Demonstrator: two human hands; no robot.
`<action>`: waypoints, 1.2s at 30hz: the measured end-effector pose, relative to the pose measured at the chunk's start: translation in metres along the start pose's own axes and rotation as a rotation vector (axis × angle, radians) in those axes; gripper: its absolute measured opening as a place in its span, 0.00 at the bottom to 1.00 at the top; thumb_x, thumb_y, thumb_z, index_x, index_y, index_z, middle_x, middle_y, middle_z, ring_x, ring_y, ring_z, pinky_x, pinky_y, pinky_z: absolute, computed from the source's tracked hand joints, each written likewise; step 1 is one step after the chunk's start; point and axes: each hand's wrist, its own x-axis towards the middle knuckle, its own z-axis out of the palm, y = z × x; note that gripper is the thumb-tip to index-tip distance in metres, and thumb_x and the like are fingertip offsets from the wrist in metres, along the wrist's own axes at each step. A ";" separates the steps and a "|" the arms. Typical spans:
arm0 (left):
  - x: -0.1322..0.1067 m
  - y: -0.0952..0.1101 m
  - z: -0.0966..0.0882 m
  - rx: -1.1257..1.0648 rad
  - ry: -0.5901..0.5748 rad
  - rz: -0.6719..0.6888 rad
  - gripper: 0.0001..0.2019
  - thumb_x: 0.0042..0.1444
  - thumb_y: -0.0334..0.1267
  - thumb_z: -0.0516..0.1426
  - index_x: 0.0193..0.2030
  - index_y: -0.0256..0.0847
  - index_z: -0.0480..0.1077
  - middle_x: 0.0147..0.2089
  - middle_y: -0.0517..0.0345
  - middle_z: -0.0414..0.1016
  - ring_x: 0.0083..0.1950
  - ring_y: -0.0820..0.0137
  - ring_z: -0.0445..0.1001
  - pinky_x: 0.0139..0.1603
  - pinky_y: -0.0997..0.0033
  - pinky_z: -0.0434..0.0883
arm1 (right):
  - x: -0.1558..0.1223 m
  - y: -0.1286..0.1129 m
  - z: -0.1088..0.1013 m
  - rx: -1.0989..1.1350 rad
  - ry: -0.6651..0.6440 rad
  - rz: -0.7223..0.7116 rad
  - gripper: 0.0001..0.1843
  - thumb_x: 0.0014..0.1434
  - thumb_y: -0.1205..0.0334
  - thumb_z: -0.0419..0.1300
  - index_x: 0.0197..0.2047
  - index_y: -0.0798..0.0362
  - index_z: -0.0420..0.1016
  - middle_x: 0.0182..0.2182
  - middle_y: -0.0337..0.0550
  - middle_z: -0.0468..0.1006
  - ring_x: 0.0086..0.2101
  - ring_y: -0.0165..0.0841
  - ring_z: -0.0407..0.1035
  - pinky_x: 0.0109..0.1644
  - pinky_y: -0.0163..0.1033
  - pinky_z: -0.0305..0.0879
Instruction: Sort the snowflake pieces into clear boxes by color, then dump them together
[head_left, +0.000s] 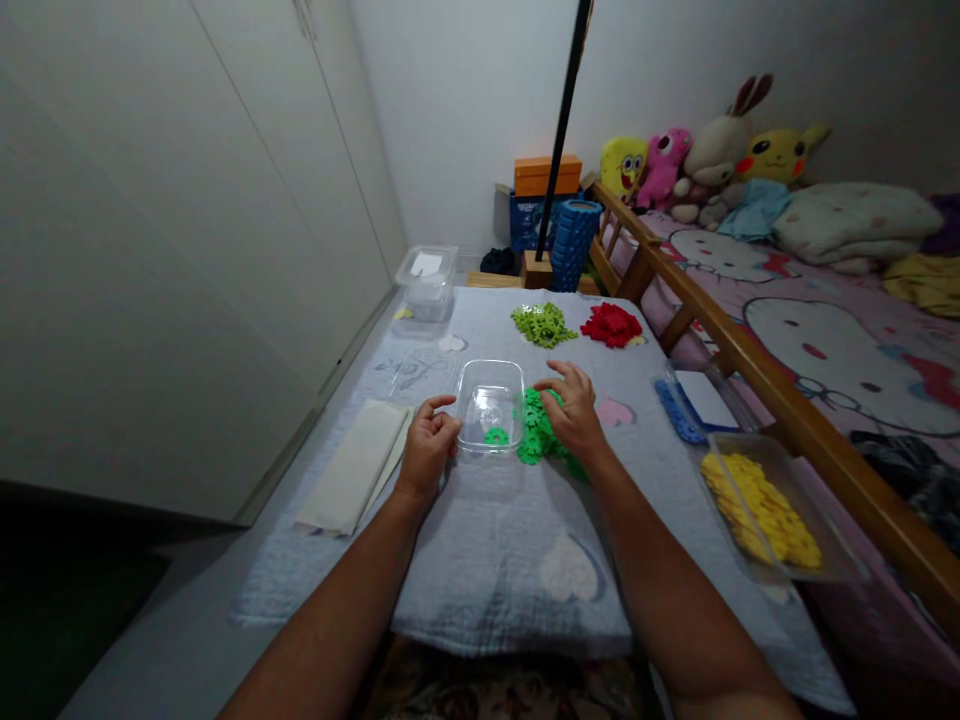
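A clear plastic container [491,376] stands in the middle of the cloth-covered table with a green snowflake-shaped plastic piece [496,436] at its bottom. My left hand [430,445] is at the container's left side, index finger and thumb apart, their tips at or very near its wall. On the right, a heap of green plastic pieces [534,430] lies against the container. My right hand [574,405] hovers over that heap with its fingers curved and a gap between thumb and index finger. I see nothing held in it. Part of the heap is hidden behind this hand.
Lime-green pieces [543,325] and red pieces [611,325] lie in piles at the back. Yellow pieces [761,510] fill a clear box at right, near blue pieces [679,412]. A folded cloth [352,465] lies left; stacked clear boxes [427,280] stand behind. A wooden bed rail [712,325] borders the right.
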 end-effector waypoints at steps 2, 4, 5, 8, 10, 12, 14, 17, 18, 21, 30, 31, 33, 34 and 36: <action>0.001 -0.001 -0.001 -0.001 0.011 0.004 0.21 0.51 0.42 0.64 0.51 0.41 0.69 0.21 0.74 0.61 0.19 0.78 0.58 0.22 0.79 0.57 | 0.004 0.014 -0.002 -0.086 -0.030 0.096 0.18 0.67 0.62 0.54 0.53 0.49 0.82 0.67 0.50 0.71 0.69 0.50 0.54 0.72 0.60 0.49; 0.001 -0.002 -0.001 0.004 0.022 0.007 0.20 0.51 0.41 0.64 0.51 0.41 0.69 0.21 0.74 0.61 0.19 0.78 0.57 0.22 0.78 0.56 | 0.006 0.023 0.001 -0.166 -0.085 0.138 0.20 0.67 0.61 0.54 0.57 0.49 0.80 0.68 0.50 0.70 0.69 0.51 0.55 0.71 0.61 0.50; 0.002 -0.003 -0.002 0.007 0.028 0.010 0.20 0.51 0.41 0.64 0.51 0.40 0.69 0.21 0.74 0.61 0.19 0.78 0.57 0.22 0.78 0.56 | 0.007 0.026 0.004 -0.199 -0.115 0.141 0.21 0.68 0.61 0.54 0.60 0.49 0.78 0.68 0.50 0.69 0.69 0.51 0.55 0.71 0.61 0.50; 0.003 -0.004 -0.003 0.017 0.041 0.025 0.20 0.51 0.41 0.63 0.50 0.40 0.69 0.20 0.73 0.62 0.19 0.78 0.56 0.22 0.78 0.56 | 0.007 0.031 0.013 -0.277 -0.176 0.147 0.24 0.68 0.60 0.54 0.65 0.49 0.74 0.70 0.51 0.67 0.70 0.50 0.55 0.70 0.60 0.50; 0.003 -0.004 -0.004 0.023 0.046 0.028 0.19 0.52 0.41 0.63 0.50 0.40 0.69 0.20 0.74 0.61 0.19 0.77 0.56 0.22 0.78 0.56 | 0.007 0.033 0.018 -0.310 -0.187 0.151 0.24 0.69 0.60 0.53 0.66 0.49 0.72 0.70 0.51 0.67 0.69 0.49 0.56 0.70 0.57 0.51; 0.003 -0.003 -0.004 0.024 0.048 0.024 0.19 0.52 0.41 0.63 0.50 0.40 0.69 0.20 0.74 0.61 0.19 0.77 0.56 0.22 0.77 0.55 | 0.008 0.034 0.019 -0.319 -0.196 0.138 0.22 0.70 0.61 0.53 0.63 0.48 0.74 0.67 0.50 0.71 0.67 0.47 0.60 0.68 0.55 0.52; 0.003 -0.003 -0.004 0.019 0.053 0.019 0.19 0.52 0.40 0.63 0.50 0.40 0.69 0.20 0.74 0.60 0.19 0.77 0.55 0.22 0.77 0.55 | 0.008 0.036 0.018 -0.307 -0.208 0.119 0.19 0.69 0.61 0.54 0.58 0.48 0.77 0.62 0.49 0.76 0.62 0.46 0.64 0.66 0.54 0.54; 0.003 -0.004 -0.004 0.025 0.056 0.026 0.19 0.52 0.40 0.63 0.51 0.40 0.69 0.20 0.74 0.60 0.19 0.77 0.55 0.23 0.77 0.56 | 0.008 0.038 0.016 -0.287 -0.191 0.111 0.14 0.66 0.61 0.57 0.52 0.49 0.80 0.55 0.49 0.80 0.57 0.45 0.68 0.63 0.52 0.56; 0.003 -0.004 -0.004 0.031 0.056 0.030 0.19 0.52 0.40 0.63 0.51 0.40 0.69 0.20 0.74 0.59 0.19 0.77 0.55 0.23 0.77 0.56 | 0.007 0.039 0.015 -0.277 -0.177 0.115 0.13 0.66 0.61 0.58 0.51 0.49 0.80 0.53 0.49 0.80 0.56 0.45 0.69 0.62 0.51 0.56; 0.004 -0.004 -0.005 0.039 0.060 0.035 0.19 0.52 0.41 0.62 0.50 0.40 0.69 0.19 0.74 0.59 0.19 0.77 0.55 0.23 0.77 0.56 | 0.006 0.044 0.013 -0.224 -0.141 0.144 0.10 0.63 0.62 0.60 0.46 0.49 0.80 0.48 0.49 0.81 0.53 0.43 0.70 0.59 0.48 0.59; 0.002 -0.002 -0.003 0.040 0.076 0.026 0.18 0.51 0.40 0.62 0.49 0.40 0.70 0.20 0.74 0.58 0.19 0.78 0.55 0.23 0.77 0.56 | 0.004 0.050 0.011 -0.118 -0.117 0.168 0.11 0.60 0.59 0.63 0.47 0.49 0.80 0.50 0.48 0.79 0.53 0.43 0.69 0.59 0.48 0.61; 0.002 -0.001 -0.003 0.035 0.078 0.027 0.18 0.51 0.40 0.63 0.49 0.40 0.70 0.20 0.74 0.58 0.19 0.78 0.55 0.23 0.78 0.56 | 0.002 0.048 0.011 -0.133 -0.113 0.158 0.14 0.60 0.57 0.64 0.49 0.48 0.80 0.52 0.48 0.78 0.54 0.44 0.69 0.60 0.49 0.60; 0.002 0.000 -0.003 0.028 0.084 0.027 0.18 0.51 0.40 0.63 0.49 0.40 0.70 0.20 0.74 0.58 0.19 0.78 0.55 0.23 0.78 0.56 | 0.000 0.044 0.013 -0.164 -0.118 0.141 0.15 0.59 0.55 0.66 0.50 0.47 0.80 0.55 0.48 0.77 0.56 0.46 0.67 0.62 0.51 0.59; 0.002 0.000 -0.003 0.027 0.089 0.027 0.18 0.51 0.40 0.63 0.49 0.40 0.70 0.20 0.74 0.58 0.19 0.78 0.55 0.23 0.78 0.56 | -0.001 0.042 0.014 -0.174 -0.122 0.138 0.15 0.59 0.56 0.66 0.49 0.47 0.80 0.55 0.48 0.77 0.56 0.47 0.67 0.62 0.51 0.58; 0.002 0.000 -0.003 0.024 0.096 0.025 0.18 0.51 0.40 0.63 0.49 0.40 0.70 0.20 0.74 0.58 0.19 0.78 0.55 0.22 0.78 0.55 | -0.002 0.041 0.016 -0.176 -0.121 0.139 0.14 0.58 0.57 0.66 0.48 0.47 0.80 0.54 0.48 0.78 0.56 0.46 0.67 0.61 0.50 0.59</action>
